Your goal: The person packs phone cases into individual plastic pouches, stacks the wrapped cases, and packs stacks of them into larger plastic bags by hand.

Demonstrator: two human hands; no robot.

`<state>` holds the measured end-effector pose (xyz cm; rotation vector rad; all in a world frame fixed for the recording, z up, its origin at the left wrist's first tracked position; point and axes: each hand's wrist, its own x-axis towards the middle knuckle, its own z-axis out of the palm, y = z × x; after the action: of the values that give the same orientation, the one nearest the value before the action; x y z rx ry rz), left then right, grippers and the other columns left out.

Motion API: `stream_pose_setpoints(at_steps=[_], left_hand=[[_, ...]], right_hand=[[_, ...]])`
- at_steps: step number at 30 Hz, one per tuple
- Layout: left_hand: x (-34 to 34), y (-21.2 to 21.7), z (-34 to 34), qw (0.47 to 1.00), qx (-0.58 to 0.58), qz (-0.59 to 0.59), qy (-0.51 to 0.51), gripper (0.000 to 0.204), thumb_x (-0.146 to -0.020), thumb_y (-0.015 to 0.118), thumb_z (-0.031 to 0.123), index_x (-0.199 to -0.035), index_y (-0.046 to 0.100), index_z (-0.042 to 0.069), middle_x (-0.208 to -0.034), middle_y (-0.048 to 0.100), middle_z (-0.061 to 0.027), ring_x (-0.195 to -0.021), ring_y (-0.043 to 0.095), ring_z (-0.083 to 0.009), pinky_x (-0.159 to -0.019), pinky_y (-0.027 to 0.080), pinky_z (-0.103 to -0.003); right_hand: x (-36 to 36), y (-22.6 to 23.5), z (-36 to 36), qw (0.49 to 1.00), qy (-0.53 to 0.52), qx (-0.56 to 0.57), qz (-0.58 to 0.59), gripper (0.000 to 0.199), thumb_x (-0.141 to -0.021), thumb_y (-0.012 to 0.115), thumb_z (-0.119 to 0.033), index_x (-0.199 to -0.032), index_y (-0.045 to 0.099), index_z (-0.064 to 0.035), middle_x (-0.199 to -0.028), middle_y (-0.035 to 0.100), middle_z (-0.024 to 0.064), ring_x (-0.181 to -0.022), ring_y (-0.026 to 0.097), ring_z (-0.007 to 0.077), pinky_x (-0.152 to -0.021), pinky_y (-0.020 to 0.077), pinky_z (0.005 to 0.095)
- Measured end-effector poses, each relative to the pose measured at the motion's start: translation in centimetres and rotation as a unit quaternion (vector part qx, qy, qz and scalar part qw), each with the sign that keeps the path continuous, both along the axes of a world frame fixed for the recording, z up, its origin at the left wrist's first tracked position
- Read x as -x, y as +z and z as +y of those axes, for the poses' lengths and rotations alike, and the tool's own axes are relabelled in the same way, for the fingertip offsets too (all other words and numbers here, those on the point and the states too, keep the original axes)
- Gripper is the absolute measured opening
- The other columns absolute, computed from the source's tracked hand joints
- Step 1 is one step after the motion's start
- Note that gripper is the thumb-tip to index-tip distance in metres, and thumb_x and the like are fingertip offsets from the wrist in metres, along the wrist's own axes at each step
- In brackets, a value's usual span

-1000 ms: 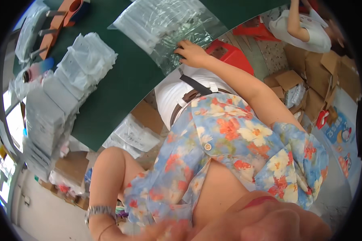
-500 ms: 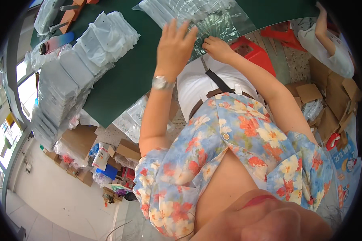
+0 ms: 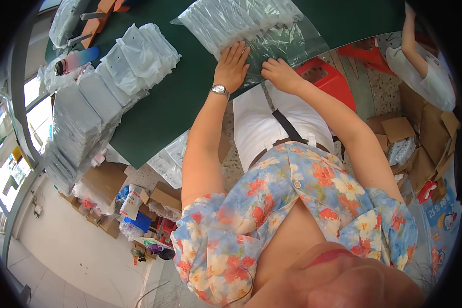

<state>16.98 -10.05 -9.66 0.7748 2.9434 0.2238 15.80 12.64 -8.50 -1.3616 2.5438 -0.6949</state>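
On the green tabletop lies a large clear plastic bag (image 3: 292,43) filled with a row of flat white packets (image 3: 231,23); its near part is slack film. My left hand (image 3: 232,66), with a metal watch on the wrist, rests palm down on the bag beside the packets, fingers stretched out. At the bag's near edge is my right hand (image 3: 281,74), its fingers bent and closed on the film; its thumb is hidden.
A long stack of packets in clear film (image 3: 95,102) runs along the left of the green table (image 3: 154,120). A blue and pink bottle (image 3: 77,60) stands behind it. Red stools (image 3: 326,82), cardboard boxes (image 3: 426,128) and another person's arm (image 3: 411,49) are at right.
My left hand, raised and blurred before, has come down flat onto the bag. The bag's film lies smoother and more spread out. My right hand stays at the near edge.
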Motion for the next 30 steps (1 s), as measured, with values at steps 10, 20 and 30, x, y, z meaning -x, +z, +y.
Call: stream_pose_setpoints(at_steps=[10, 20, 30], left_hand=[[0.6, 0.5, -2.5, 0.994, -0.087, -0.071, -0.006, 0.061, -0.096, 0.045, 0.043, -0.148, 0.032, 0.015, -0.156, 0.024, -0.0128, -0.143, 0.024, -0.0299, -0.116, 0.019, -0.044], [-4.4, 2.2, -2.4, 0.988, -0.066, -0.139, -0.013, 0.055, -0.096, 0.048, 0.025, -0.147, 0.034, 0.013, -0.156, 0.024, -0.0108, -0.142, 0.024, -0.0309, -0.115, 0.023, -0.046], [-3.8, 2.3, -2.3, 0.979, -0.105, -0.169, 0.043, 0.048, -0.1, 0.039, 0.037, -0.145, 0.041, 0.02, -0.156, 0.025, -0.0067, -0.144, 0.023, -0.0274, -0.116, 0.021, -0.044]], right_hand=[[-2.0, 0.5, 3.2, 0.982, 0.184, -0.039, -0.006, 0.021, -0.071, 0.067, -0.007, -0.09, 0.06, -0.0092, -0.1, 0.053, 0.0039, -0.101, 0.049, 0.0237, -0.082, 0.0415, 0.0352], [-1.7, -0.3, -2.8, 0.991, -0.032, 0.119, -0.049, 0.015, -0.073, 0.064, -0.008, -0.087, 0.059, -0.0065, -0.093, 0.055, 0.0047, -0.095, 0.053, 0.0239, -0.081, 0.046, 0.0351], [-0.6, -1.5, -2.1, 0.99, 0.082, 0.114, -0.01, 0.012, -0.075, 0.062, -0.009, -0.086, 0.058, -0.009, -0.092, 0.053, 0.0013, -0.095, 0.051, 0.02, -0.081, 0.0417, 0.0356]])
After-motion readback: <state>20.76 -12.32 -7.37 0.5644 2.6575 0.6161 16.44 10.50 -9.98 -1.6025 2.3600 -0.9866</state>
